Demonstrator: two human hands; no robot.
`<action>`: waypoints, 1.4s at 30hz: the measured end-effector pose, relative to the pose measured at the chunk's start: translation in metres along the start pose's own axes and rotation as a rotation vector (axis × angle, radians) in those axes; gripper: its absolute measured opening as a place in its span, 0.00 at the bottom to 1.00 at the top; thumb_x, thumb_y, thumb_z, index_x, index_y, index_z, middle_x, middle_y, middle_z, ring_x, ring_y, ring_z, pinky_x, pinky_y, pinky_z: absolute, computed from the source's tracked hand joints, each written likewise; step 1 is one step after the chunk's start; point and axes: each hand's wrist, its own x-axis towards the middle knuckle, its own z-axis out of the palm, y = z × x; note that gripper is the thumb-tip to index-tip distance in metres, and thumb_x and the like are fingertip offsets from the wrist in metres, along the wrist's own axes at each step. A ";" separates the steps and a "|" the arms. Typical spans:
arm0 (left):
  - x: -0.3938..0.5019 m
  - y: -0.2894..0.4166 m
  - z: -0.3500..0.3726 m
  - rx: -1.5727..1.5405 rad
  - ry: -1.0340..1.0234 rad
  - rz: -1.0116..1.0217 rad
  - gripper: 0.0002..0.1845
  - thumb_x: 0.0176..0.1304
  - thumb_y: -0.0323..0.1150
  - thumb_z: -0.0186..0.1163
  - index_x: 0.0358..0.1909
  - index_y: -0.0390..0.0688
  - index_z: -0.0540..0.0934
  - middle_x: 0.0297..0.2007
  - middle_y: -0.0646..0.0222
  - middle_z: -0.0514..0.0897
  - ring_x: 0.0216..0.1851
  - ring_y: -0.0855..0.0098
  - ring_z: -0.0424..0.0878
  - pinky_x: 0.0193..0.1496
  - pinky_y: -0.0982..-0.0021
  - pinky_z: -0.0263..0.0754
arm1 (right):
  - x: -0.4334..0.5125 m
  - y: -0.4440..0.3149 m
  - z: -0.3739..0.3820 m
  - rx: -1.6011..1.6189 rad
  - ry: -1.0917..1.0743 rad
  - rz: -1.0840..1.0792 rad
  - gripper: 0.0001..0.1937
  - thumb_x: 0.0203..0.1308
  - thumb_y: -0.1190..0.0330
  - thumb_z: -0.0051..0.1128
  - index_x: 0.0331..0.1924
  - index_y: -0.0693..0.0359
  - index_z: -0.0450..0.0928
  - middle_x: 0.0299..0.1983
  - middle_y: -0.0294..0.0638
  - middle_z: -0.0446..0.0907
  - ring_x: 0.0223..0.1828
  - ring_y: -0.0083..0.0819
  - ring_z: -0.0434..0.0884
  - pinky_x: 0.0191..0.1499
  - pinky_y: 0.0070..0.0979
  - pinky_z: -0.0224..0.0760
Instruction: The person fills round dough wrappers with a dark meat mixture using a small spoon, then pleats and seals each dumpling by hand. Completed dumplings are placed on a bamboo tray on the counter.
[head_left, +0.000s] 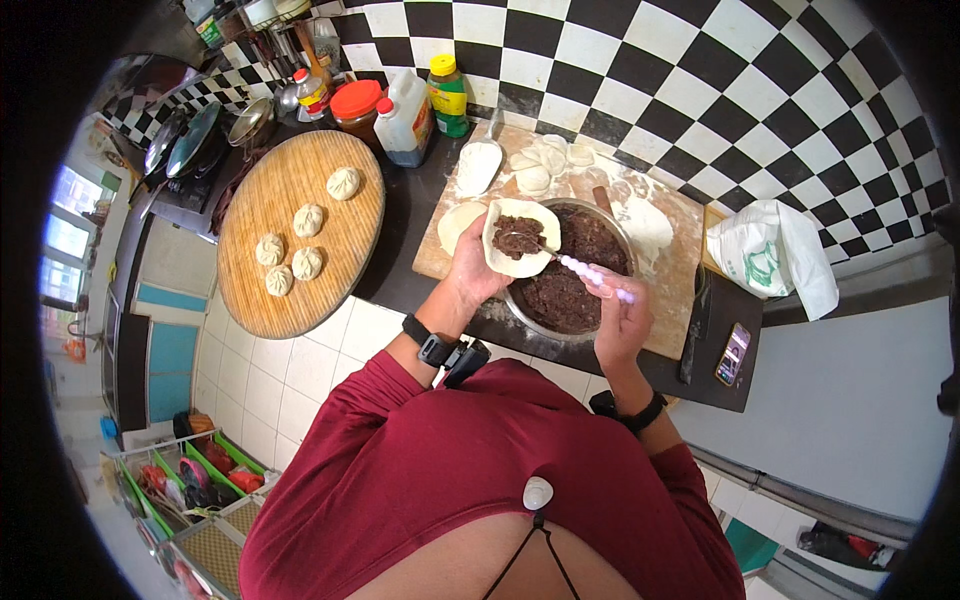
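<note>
My left hand (476, 262) holds up a round dough wrapper (538, 264) with dark filling (516, 234) heaped in its middle. In my right hand (624, 315) is a spoon with a beaded lilac handle (581, 270), its bowl on the filling. Beneath both hands stands a steel bowl (628, 244) of dark brown filling. Another flat wrapper (454, 223) lies on the floured wooden board (667, 334), partly behind my left hand. Small dough rounds (534, 178) are piled at the board's back. On the round slatted tray (247, 202) sit several pleated buns (307, 220).
A flour scoop (480, 165) and loose flour (645, 229) lie on the board. Behind the counter's left part stand a white jug (405, 124), a red-lidded jar (356, 105) and a yellow-capped container (448, 97). To the right are a white bag (765, 251) and a phone (733, 354).
</note>
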 end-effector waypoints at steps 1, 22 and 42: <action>0.001 0.001 -0.001 -0.001 -0.001 0.009 0.30 0.75 0.49 0.37 0.68 0.39 0.65 0.66 0.53 0.71 0.65 0.51 0.71 0.68 0.48 0.66 | 0.002 0.000 -0.002 -0.040 0.027 -0.036 0.05 0.73 0.75 0.44 0.45 0.70 0.69 0.47 0.59 0.79 0.46 0.41 0.84 0.50 0.34 0.81; -0.010 0.015 -0.003 -0.141 -0.101 -0.057 0.35 0.74 0.54 0.40 0.71 0.38 0.60 0.69 0.46 0.63 0.67 0.38 0.62 0.69 0.40 0.60 | -0.031 0.063 -0.087 -1.109 -0.327 -0.072 0.14 0.63 0.68 0.57 0.52 0.55 0.77 0.55 0.42 0.79 0.58 0.44 0.77 0.57 0.35 0.71; -0.006 -0.016 0.033 -0.104 -0.188 0.000 0.29 0.74 0.47 0.38 0.65 0.37 0.68 0.60 0.53 0.76 0.60 0.55 0.76 0.64 0.52 0.71 | 0.036 -0.009 0.016 -0.479 -0.079 -0.269 0.12 0.45 0.81 0.69 0.37 0.59 0.85 0.35 0.40 0.81 0.35 0.36 0.83 0.37 0.28 0.78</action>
